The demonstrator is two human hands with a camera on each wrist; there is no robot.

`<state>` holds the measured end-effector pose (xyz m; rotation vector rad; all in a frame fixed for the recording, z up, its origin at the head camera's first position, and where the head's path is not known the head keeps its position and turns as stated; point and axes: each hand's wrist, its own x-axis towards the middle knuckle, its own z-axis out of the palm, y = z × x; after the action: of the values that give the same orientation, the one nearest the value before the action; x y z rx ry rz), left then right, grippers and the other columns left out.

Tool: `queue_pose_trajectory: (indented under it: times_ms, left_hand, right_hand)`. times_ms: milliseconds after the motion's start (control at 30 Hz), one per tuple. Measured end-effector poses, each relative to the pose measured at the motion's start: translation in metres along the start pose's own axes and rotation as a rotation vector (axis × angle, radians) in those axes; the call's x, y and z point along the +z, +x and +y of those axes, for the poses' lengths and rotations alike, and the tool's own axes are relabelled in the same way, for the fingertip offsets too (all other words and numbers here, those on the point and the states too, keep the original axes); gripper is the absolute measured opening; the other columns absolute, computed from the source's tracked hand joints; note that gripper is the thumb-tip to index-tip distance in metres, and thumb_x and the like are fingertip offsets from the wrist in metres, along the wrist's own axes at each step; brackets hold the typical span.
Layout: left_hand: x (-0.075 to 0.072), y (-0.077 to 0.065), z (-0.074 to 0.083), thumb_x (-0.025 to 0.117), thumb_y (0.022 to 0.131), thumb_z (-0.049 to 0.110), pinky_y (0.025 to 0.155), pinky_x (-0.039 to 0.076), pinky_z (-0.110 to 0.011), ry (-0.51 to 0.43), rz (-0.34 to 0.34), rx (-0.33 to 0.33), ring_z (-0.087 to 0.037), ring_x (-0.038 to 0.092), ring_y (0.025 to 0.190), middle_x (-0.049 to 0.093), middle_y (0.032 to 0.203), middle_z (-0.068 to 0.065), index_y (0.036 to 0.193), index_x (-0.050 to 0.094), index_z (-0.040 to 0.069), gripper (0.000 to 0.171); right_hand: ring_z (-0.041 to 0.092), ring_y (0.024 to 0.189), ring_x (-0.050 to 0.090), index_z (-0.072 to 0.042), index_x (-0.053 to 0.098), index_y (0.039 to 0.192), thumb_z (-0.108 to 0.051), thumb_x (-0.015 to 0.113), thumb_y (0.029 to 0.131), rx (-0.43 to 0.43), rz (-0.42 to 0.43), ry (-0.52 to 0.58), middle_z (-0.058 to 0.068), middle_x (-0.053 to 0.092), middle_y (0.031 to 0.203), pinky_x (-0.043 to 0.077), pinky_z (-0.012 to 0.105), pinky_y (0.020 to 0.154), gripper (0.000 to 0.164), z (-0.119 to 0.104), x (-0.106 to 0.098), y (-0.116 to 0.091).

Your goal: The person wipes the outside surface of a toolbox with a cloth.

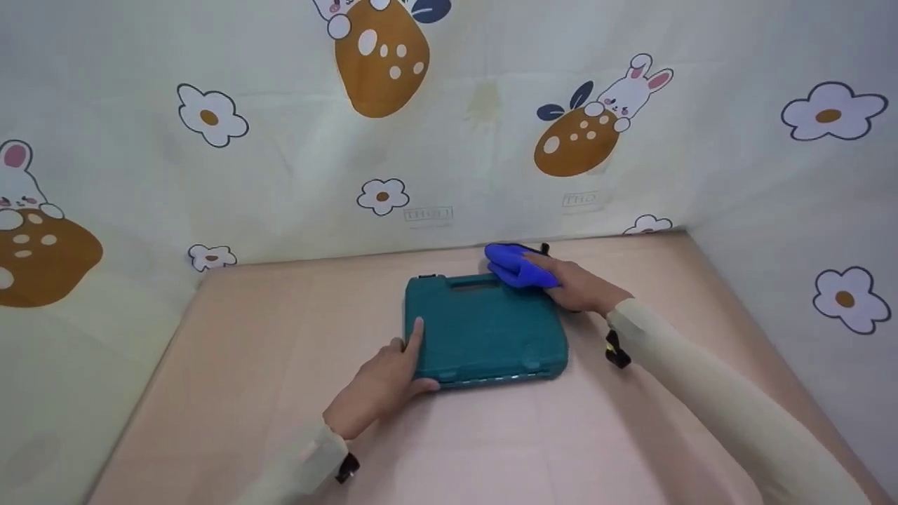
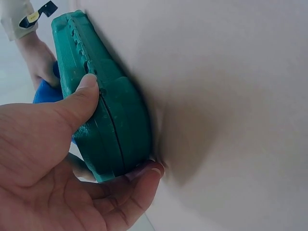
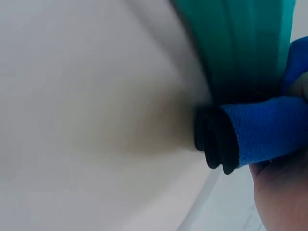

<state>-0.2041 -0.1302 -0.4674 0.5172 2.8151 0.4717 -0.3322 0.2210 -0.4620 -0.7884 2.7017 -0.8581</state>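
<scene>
A teal plastic carrying case (image 1: 491, 330) lies flat on the table, its handle slot toward the back wall and its hinged edge toward me. My left hand (image 1: 386, 379) grips its near left corner; in the left wrist view the thumb (image 2: 84, 98) presses the seam side while the other fingers curl under the far edge. At the far right corner my right hand (image 1: 579, 284) holds a folded blue cloth (image 1: 515, 265) against the case. The right wrist view shows the cloth's dark-edged folds (image 3: 269, 130) touching the side of the case (image 3: 240, 48).
The table (image 1: 280, 337) has a pale pinkish cover. A patterned curtain (image 1: 295, 168) with rabbits and flowers stands along the back and both sides, close behind the case. Dark straps with small buckles (image 1: 617, 351) hang from both wrists.
</scene>
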Motion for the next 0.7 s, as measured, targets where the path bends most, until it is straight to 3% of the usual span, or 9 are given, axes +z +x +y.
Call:
queue_pose_trajectory:
  times_ms: [167, 300, 433, 533, 600, 700]
  left_hand:
    - [0.001, -0.001, 0.001, 0.067, 0.095, 0.050, 0.097, 0.050, -0.051, -0.009, -0.003, 0.000, -0.037, 0.058, 0.114, 0.045, 0.142, -0.035, 0.163, 0.006, 0.004, 0.102]
    - [0.001, 0.000, 0.002, 0.068, 0.094, 0.050, 0.097, 0.050, -0.051, -0.004, -0.007, 0.003, -0.037, 0.059, 0.114, 0.045, 0.142, -0.035, 0.163, 0.007, 0.004, 0.103]
    - [0.001, 0.002, 0.003, 0.068, 0.094, 0.049, 0.094, 0.052, -0.050, 0.009, 0.002, 0.013, -0.035, 0.060, 0.111, 0.048, 0.138, -0.034, 0.163, 0.009, 0.002, 0.102]
    - [0.000, 0.002, 0.003, 0.068, 0.094, 0.048, 0.094, 0.052, -0.049, 0.001, 0.008, 0.018, -0.034, 0.061, 0.108, 0.049, 0.136, -0.034, 0.162, 0.010, 0.002, 0.101]
    - [0.000, 0.002, 0.002, 0.068, 0.094, 0.049, 0.094, 0.052, -0.049, -0.010, 0.008, 0.017, -0.033, 0.060, 0.107, 0.049, 0.135, -0.034, 0.163, 0.009, 0.002, 0.101]
    - [0.000, 0.001, 0.001, 0.068, 0.095, 0.049, 0.095, 0.051, -0.049, -0.019, 0.005, 0.014, -0.034, 0.060, 0.108, 0.048, 0.136, -0.034, 0.163, 0.008, 0.003, 0.101]
  right_hand:
    - [0.044, 0.147, 0.023, -0.011, 0.023, 0.163, 0.000, 0.049, 0.104, 0.002, 0.021, 0.043, 0.022, 0.025, 0.163, 0.023, 0.058, 0.114, 0.065, 0.007, 0.002, -0.021]
    - [0.039, 0.140, 0.040, -0.001, 0.037, 0.156, 0.002, 0.046, 0.103, -0.004, 0.081, 0.127, 0.021, 0.043, 0.153, 0.027, 0.055, 0.114, 0.054, 0.016, -0.003, -0.037]
    - [0.036, 0.125, 0.055, 0.005, 0.049, 0.146, 0.005, 0.046, 0.100, 0.050, 0.166, 0.277, 0.019, 0.058, 0.139, 0.034, 0.056, 0.111, 0.047, 0.027, -0.022, -0.056]
    - [0.033, 0.112, 0.058, 0.008, 0.056, 0.136, 0.004, 0.047, 0.099, 0.151, 0.305, 0.334, 0.020, 0.062, 0.128, 0.043, 0.048, 0.102, 0.038, 0.032, -0.041, -0.072]
    - [0.030, 0.096, 0.059, 0.011, 0.060, 0.118, 0.002, 0.047, 0.099, 0.218, 0.424, 0.335, 0.019, 0.063, 0.110, 0.049, 0.040, 0.086, 0.025, 0.035, -0.053, -0.082]
    - [0.027, 0.075, 0.054, 0.009, 0.056, 0.095, -0.007, 0.048, 0.101, 0.284, 0.599, 0.286, 0.017, 0.058, 0.090, 0.043, 0.034, 0.065, 0.018, 0.035, -0.067, -0.096]
